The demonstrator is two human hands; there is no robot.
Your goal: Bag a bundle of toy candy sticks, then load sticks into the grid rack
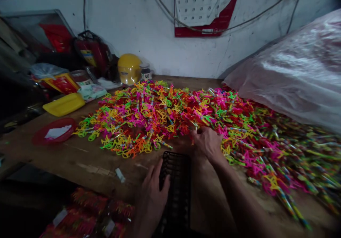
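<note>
A large heap of small neon plastic toy pieces (170,114) in pink, yellow, green and orange covers the wooden table (80,160). My right hand (206,142) reaches into the near edge of the heap, fingers curled among the pieces; whether it grips one is hidden. A black plastic grid tray (178,188) lies lengthwise at the table's front edge. My left hand (151,195) rests on the tray's left side, fingers spread over its rim.
A red dish (54,133), a yellow tray (64,104) and a yellow round container (129,68) stand at the left and back. A big clear plastic bag (293,71) fills the right. Bundled colourful pieces (87,213) lie below the table front. A calendar hangs on the wall.
</note>
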